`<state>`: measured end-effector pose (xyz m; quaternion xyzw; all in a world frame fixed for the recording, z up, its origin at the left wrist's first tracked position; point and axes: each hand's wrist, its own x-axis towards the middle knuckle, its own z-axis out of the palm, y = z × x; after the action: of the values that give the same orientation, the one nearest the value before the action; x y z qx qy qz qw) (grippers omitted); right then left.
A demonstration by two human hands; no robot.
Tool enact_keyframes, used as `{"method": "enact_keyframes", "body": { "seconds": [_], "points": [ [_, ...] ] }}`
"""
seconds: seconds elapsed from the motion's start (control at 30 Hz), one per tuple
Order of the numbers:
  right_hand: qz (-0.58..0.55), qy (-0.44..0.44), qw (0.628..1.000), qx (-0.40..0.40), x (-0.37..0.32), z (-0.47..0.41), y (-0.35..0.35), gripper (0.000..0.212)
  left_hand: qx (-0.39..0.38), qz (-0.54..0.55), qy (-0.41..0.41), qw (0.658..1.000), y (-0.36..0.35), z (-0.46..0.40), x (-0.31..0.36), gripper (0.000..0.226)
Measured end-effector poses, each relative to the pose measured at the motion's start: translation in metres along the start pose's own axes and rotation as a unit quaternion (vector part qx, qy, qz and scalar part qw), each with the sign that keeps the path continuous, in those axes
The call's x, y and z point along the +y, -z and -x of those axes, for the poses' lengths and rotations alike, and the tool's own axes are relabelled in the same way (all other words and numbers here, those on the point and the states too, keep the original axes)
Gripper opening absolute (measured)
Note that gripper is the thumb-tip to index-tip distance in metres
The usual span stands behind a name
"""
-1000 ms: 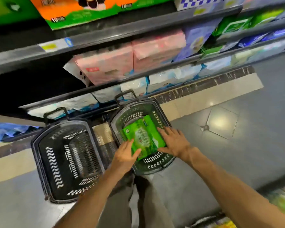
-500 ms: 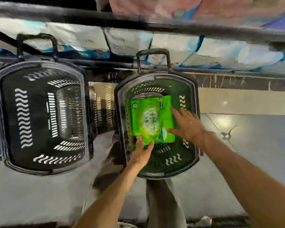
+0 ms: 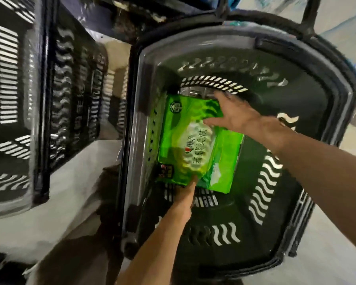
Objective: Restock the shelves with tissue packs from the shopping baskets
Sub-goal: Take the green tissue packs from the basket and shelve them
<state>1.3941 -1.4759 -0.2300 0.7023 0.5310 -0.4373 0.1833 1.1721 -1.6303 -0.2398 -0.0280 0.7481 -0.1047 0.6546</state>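
Observation:
A bright green tissue pack (image 3: 190,140) lies on the bottom of the black shopping basket (image 3: 321,64) on the right. A second green pack (image 3: 224,167) shows under its right side. My left hand (image 3: 186,194) reaches in from below, its fingertips at the pack's near edge and partly tucked under it. My right hand (image 3: 236,115) comes from the right with spread fingers resting on the pack's far right corner. Neither hand has a clear grip on the pack.
A second black basket (image 3: 39,112) stands to the left and looks empty from here. Grey floor (image 3: 70,194) shows between the two baskets. The right basket's handle (image 3: 308,13) stands upright at the top, with blue-and-white packs behind it.
The view has dropped much closer to the right basket; the shelves are out of sight. My right hand slid up to the pack's far corner. My left hand stays at its near edge.

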Motion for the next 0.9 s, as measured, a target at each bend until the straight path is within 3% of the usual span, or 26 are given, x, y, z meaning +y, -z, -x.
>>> {"method": "enact_keyframes", "body": {
  "seconds": [0.13, 0.33, 0.5, 0.63, 0.77, 0.9],
  "points": [
    [0.037, 0.005, 0.999, -0.039, -0.001, -0.041, -0.008, 0.107, -0.021, 0.118, 0.028, 0.992, -0.006, -0.036, 0.008, 0.079],
    [0.006, 0.004, 0.995, -0.102, 0.003, -0.062, -0.007, 0.11, -0.016, 0.26, 0.008, 0.965, -0.012, -0.049, 0.008, 0.114],
    [-0.001, 0.008, 0.997, -0.078, -0.002, -0.053, -0.003, 0.1, -0.026, 0.262, 0.0, 0.965, -0.007, -0.028, 0.004, 0.09],
    [-0.013, 0.03, 0.998, -0.058, -0.007, -0.027, 0.011, 0.095, -0.045, 0.243, -0.006, 0.969, -0.004, 0.001, -0.002, 0.056],
    [-0.023, 0.021, 0.999, -0.037, -0.01, 0.014, 0.044, 0.103, -0.04, 0.223, -0.016, 0.974, -0.003, 0.043, -0.002, 0.091],
    [-0.033, 0.022, 0.999, -0.015, -0.012, 0.063, 0.082, 0.106, -0.013, 0.223, -0.031, 0.974, 0.007, 0.091, 0.002, 0.101]
  ]
}}
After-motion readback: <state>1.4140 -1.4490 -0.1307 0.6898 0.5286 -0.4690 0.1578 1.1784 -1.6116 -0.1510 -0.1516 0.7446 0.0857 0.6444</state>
